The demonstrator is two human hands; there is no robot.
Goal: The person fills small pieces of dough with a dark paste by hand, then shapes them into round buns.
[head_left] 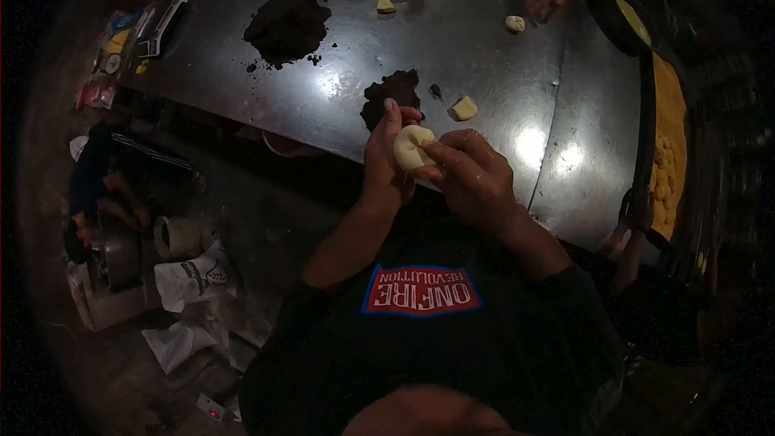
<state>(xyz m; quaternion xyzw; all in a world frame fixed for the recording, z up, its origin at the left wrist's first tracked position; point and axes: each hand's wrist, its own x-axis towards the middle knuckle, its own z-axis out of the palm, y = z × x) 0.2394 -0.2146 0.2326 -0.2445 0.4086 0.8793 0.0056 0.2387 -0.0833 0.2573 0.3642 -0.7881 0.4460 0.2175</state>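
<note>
Both forearms angle inward, meeting over the near edge of the surface [484,56]. The left hand [386,163] cups the dough ball [412,148] (pale, dimpled), fingers upright; the right hand [475,176] pinches it from the right.

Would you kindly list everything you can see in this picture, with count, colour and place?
table: one, dark shiny metal, upper middle
filling piles: two, dark brown, on the table; larger pile further off, smaller pile just beyond the hands
loose dough pieces: several, pale, on the table; one beside the smaller pile, one further off
tray: one, dark, at the right edge
yellow pieces: many, in the tray
other person's hand: one, far side of the table
bags: a few, white, on the floor at left
dough ball: one, pale, between both hands
left hand: holds the dough ball
right hand: fingers pinch the dough ball
</note>
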